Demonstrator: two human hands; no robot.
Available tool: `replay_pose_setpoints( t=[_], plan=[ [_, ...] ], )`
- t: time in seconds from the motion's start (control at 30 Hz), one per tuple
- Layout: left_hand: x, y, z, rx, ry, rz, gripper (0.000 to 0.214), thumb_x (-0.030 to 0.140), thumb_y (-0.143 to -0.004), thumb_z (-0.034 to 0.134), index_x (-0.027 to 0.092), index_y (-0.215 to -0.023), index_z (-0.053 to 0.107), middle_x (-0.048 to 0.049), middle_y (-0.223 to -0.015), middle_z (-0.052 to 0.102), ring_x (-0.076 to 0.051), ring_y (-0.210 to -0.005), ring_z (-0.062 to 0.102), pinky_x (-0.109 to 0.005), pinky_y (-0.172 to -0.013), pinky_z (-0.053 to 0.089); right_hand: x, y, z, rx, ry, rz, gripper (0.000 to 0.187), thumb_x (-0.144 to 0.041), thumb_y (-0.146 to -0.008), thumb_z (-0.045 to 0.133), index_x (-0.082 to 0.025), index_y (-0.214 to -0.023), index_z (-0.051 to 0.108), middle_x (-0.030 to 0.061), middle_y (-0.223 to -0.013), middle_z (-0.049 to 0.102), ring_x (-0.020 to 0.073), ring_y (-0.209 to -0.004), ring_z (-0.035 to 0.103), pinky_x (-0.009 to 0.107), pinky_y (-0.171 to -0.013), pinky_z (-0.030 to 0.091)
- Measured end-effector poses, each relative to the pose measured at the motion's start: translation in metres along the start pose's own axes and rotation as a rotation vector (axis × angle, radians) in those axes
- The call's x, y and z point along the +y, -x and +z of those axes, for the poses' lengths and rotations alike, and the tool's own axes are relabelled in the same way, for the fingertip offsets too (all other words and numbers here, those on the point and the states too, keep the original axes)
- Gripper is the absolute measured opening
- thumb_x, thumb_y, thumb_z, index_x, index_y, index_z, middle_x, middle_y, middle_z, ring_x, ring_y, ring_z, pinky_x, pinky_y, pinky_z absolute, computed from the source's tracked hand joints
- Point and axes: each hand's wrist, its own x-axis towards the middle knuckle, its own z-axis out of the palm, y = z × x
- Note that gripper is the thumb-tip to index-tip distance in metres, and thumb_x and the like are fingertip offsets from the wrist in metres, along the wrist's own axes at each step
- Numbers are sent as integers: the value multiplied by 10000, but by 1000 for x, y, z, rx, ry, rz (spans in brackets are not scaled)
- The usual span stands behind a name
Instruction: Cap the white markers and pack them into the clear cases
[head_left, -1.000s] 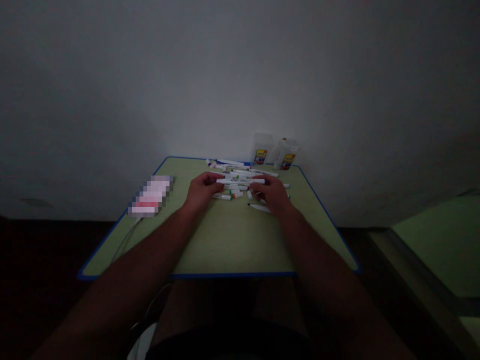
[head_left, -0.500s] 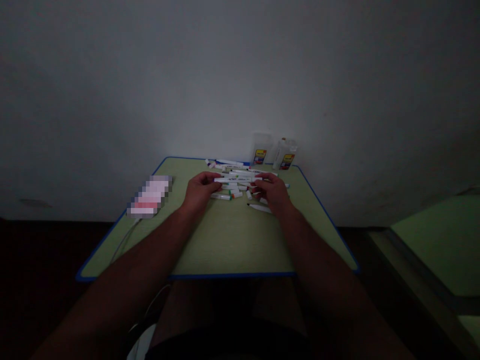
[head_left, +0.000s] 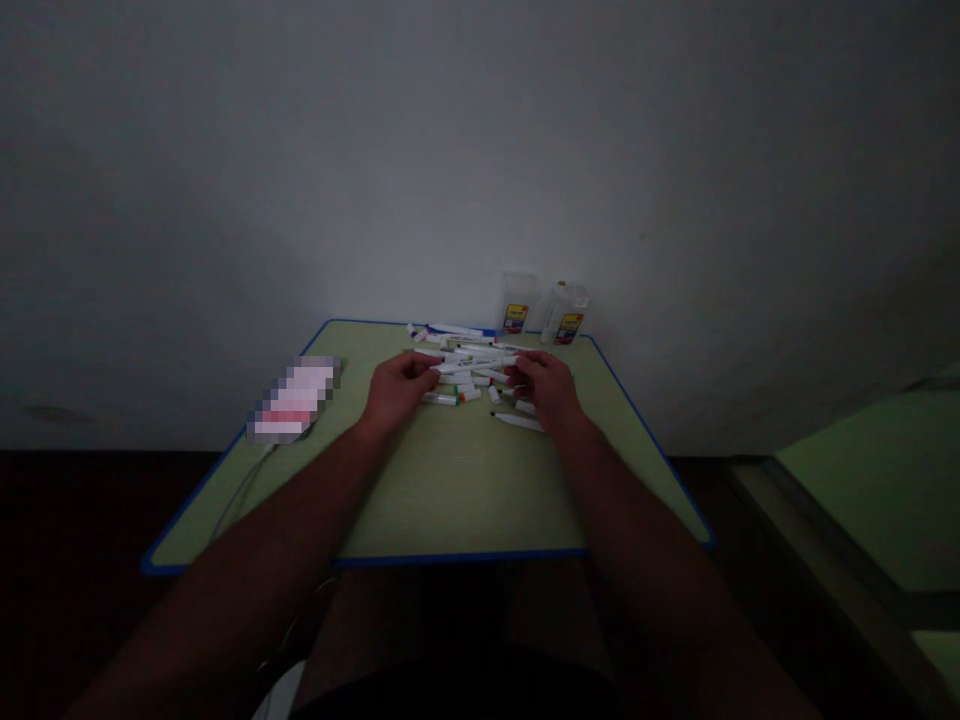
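Observation:
A white marker (head_left: 474,367) spans the gap between my two hands, lying nearly level with its right end slightly higher. My left hand (head_left: 399,390) pinches its left end between thumb and fingers. At the other end, the fingertips of my right hand (head_left: 546,385) are closed on it. Beneath and around it lies a loose heap of white markers and caps, partly hidden by my hands. An uncapped marker (head_left: 516,421) with a dark tip rests just below my right hand. A marker with a green end (head_left: 442,399) is beside my left fingers.
Two clear plastic cases (head_left: 517,303) with yellow-and-red labels stand at the table's back edge by the wall. A blurred-out phone-like object (head_left: 296,398) with a white cable (head_left: 244,487) lies on the left. The green table (head_left: 461,500) has a blue rim.
The marker between my hands has tilted a little, its right end now higher. Both hands stay on its ends. The whole view has shifted slightly.

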Motion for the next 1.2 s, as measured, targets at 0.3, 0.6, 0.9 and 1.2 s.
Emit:
replay_pose_setpoints(
  t=[0.3, 0.6, 0.9, 1.2],
  plan=[
    [-7, -6, -6, -80, -79, 46, 140, 201, -627, 781, 177, -763, 757, -28, -600, 667, -153, -547, 557, -274, -554, 408, 1, -3, -4, -14, 29, -21, 156, -216, -696, 768, -152, -797, 668, 8, -654, 687, 111, -521, 613, 216, -467, 498],
    [-8, -6, -6, -35, -145, 68, 129, 212, -617, 759, 172, -736, 732, -13, -615, 661, -146, -566, 548, -274, -568, 411, 5, -5, -5, -52, 50, -11, 75, -103, -748, 704, -142, -799, 665, 20, -647, 704, 133, -549, 662, 243, -519, 571],
    [-6, -5, -4, -53, -185, 50, 146, 230, -627, 728, 158, -753, 718, -5, -611, 664, -147, -570, 566, -282, -586, 425, 4, -4, -6, -46, 80, 15, 60, -100, -751, 712, -139, -775, 675, 24, -621, 701, 132, -529, 660, 231, -510, 564],
    [-9, -5, -4, -84, -192, 33, 136, 212, -651, 715, 146, -769, 731, -10, -619, 662, -136, -558, 548, -284, -580, 429, 3, -4, -6, -44, 80, 34, 91, -116, -731, 747, -139, -752, 661, 20, -603, 687, 126, -513, 643, 230, -502, 554]
  ],
)
